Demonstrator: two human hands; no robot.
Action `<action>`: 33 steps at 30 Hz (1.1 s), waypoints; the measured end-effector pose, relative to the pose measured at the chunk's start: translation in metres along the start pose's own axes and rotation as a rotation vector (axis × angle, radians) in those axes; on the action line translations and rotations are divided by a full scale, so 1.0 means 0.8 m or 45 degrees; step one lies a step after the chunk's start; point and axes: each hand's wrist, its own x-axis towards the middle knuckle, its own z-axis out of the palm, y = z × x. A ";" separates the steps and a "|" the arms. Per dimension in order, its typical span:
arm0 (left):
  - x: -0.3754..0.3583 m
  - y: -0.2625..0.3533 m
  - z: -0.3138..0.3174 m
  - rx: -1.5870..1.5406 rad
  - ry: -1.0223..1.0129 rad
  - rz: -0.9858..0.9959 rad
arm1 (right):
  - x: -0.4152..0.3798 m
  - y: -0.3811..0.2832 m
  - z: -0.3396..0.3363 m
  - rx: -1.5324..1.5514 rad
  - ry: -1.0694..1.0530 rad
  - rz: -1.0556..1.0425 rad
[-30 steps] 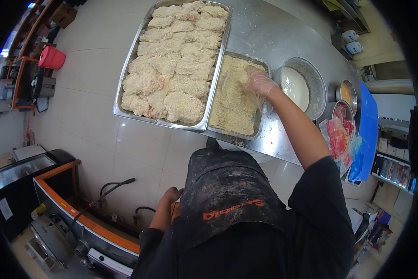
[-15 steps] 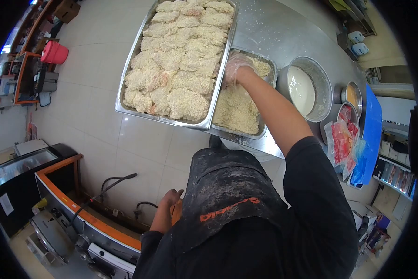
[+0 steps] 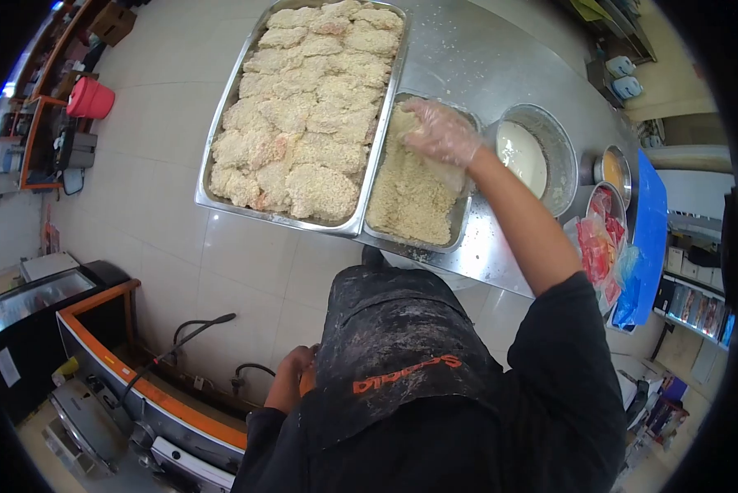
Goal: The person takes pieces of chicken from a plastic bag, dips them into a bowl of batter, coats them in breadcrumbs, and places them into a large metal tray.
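My right hand (image 3: pixel 445 133), in a clear plastic glove, is over the far part of a small metal tray (image 3: pixel 458 238) of pale breadcrumbs (image 3: pixel 410 193). Its fingers are stretched out, and nothing shows in them. Left of it, a large metal tray (image 3: pixel 208 199) holds several rows of crumb-coated pieces (image 3: pixel 324 191), perhaps meat. My bare left hand (image 3: pixel 299 360) hangs low beside my dark, flour-dusted apron (image 3: pixel 402 316). The apron's edge hides part of its fingers, so I cannot see their shape or any object in them.
Right of the crumbs stands a metal pot (image 3: pixel 565 156) with white batter (image 3: pixel 521 156). Beyond are a bowl of orange liquid (image 3: pixel 612 168), red plastic bags (image 3: pixel 597 242) and a blue board (image 3: pixel 650 238). An orange-edged counter (image 3: pixel 176 398) stands at lower left on the tiled floor.
My right hand has lifted from the left side of the crumb tray and shifted right, fingers now in sight. The crumbs look more evenly spread. My left hand has drawn slightly against the apron.
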 end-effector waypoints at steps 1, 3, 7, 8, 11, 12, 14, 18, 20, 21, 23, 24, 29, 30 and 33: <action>-0.003 0.007 -0.005 -0.082 0.004 -0.019 | -0.015 -0.003 0.014 0.022 0.134 0.002; -0.001 0.014 -0.009 -0.145 0.063 -0.083 | -0.056 -0.003 0.044 0.057 0.310 0.076; -0.023 0.037 -0.015 -0.147 0.130 0.015 | -0.104 -0.036 0.109 -0.219 0.186 0.613; -0.013 0.034 -0.018 -0.069 0.082 0.005 | -0.101 -0.034 0.126 -0.236 0.233 0.616; 0.011 0.017 -0.026 0.060 0.022 -0.035 | -0.100 -0.030 0.157 -0.124 0.290 0.614; -0.016 0.037 -0.033 0.034 0.056 -0.042 | -0.103 -0.026 0.154 0.010 0.259 0.605; -0.024 0.049 -0.036 -0.013 0.105 -0.035 | -0.103 0.001 0.164 0.206 0.359 0.490; -0.014 0.038 -0.030 -0.042 0.133 0.004 | -0.094 0.019 0.132 0.614 0.488 0.318; -0.012 0.035 -0.027 -0.050 0.104 -0.008 | -0.082 0.015 0.101 0.637 0.548 0.295; -0.001 0.028 -0.024 -0.069 0.080 -0.033 | -0.068 0.020 0.095 0.525 0.668 0.244; 0.015 0.018 -0.019 -0.087 0.065 -0.055 | -0.049 0.032 0.091 0.354 0.760 0.188; 0.019 0.015 -0.017 -0.087 0.073 -0.052 | -0.043 0.037 0.091 0.298 0.735 0.184; 0.014 0.005 -0.002 -0.176 0.105 0.113 | -0.093 0.009 0.127 -0.392 0.574 -0.092; 0.028 -0.005 0.006 -0.244 0.054 0.118 | -0.097 0.009 0.143 -0.389 0.484 -0.153; 0.025 -0.004 0.009 -0.173 0.039 0.168 | -0.084 0.021 0.139 -0.376 0.499 -0.122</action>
